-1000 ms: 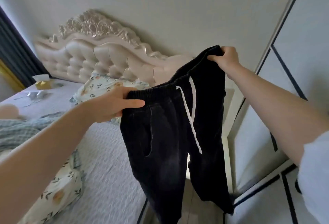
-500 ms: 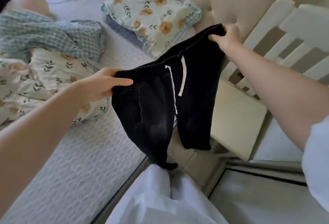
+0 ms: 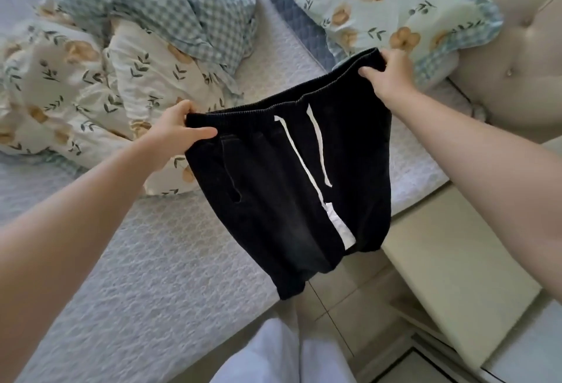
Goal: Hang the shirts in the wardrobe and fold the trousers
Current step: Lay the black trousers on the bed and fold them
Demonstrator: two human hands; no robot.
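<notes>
Black trousers (image 3: 273,194) hang in the air over the near edge of the bed (image 3: 152,276). They are stretched by the waistband (image 3: 273,104) between both hands, and the legs dangle toward the floor (image 3: 334,306) with a white drawstring (image 3: 301,163) loose on the front. The left hand (image 3: 179,130) has its grip closed on the left corner of the waistband, thumb across the front and fingers curled behind. The right hand (image 3: 389,78) pinches the right corner in its grip and is held higher and further back, so the waistband runs at a slant.

The step in hand looks like laying the trousers flat before folding. To do it well, level the two corners and keep the waistband taut. Lower the legs first so they draw out straight on the mattress rather than bunch. Then bring one leg over the other, seams matched and drawstring tucked in.

A crumpled floral duvet (image 3: 76,93) and a checked blanket (image 3: 152,2) fill the far left of the bed. The bare mattress in front of them, left of and under the trousers, seems the best landing place. A floral pillow (image 3: 380,2) lies just behind the right hand, with the tufted headboard (image 3: 517,48) beyond. A pale bedside cabinet (image 3: 456,261) stands right of the bed edge. The hanging legs are near its corner and could catch there.
</notes>
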